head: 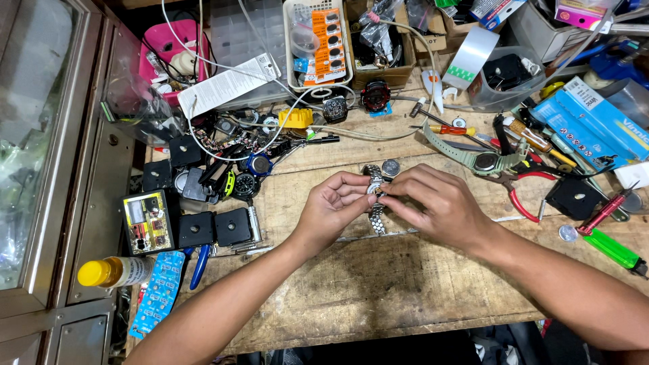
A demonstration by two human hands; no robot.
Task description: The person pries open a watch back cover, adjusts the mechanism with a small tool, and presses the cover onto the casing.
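Over the middle of a worn wooden workbench (378, 277), both my hands meet around a silver metal-band wristwatch (376, 215). My left hand (330, 209) grips the watch case from the left with fingers curled. My right hand (436, 204) pinches the case from the right, with its fingertips on the watch. The metal bracelet hangs down below my fingers toward the bench. A small round silver case back (391, 167) lies just beyond the hands.
Several watches and black blocks (233, 226) clutter the left side, next to a small tester box (145, 222) and a yellow-capped bottle (115, 272). A green-strap watch (481, 160), red pliers (520, 196), screwdrivers and a green lighter (614, 249) lie right. Boxes and tape line the back.
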